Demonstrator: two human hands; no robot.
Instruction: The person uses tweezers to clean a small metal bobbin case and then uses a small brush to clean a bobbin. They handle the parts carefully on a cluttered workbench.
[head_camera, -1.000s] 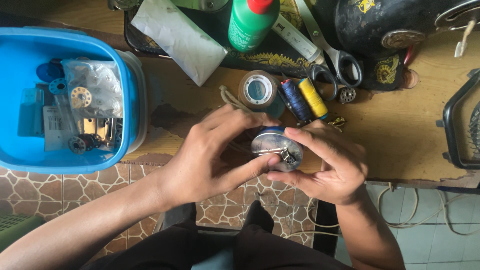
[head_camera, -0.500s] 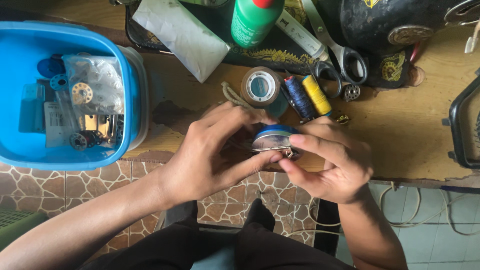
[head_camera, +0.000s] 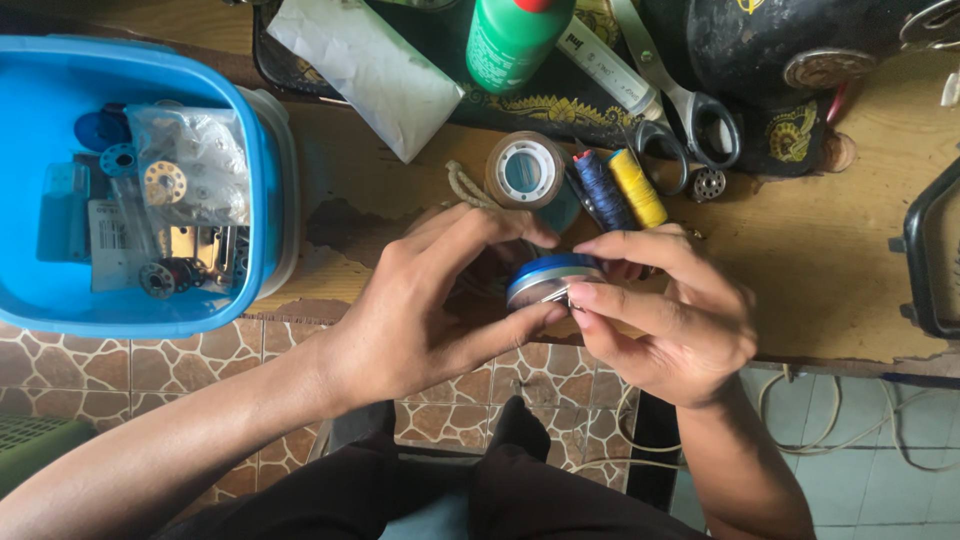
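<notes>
object: small round tin (head_camera: 548, 280), blue top, silvery metal side
state: held off the wooden tabletop (head_camera: 800, 250), pinched between both hands; whether its lid is seated cannot be told
pose: tilted, blue face turned up and away
place: just below the brown tape roll (head_camera: 525, 170), near the tabletop's front edge

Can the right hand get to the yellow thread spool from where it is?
Probably yes, but not freely: the yellow thread spool lies bare on the table just beyond the right hand, yet that hand and the left hand both grip the small round tin.
</notes>
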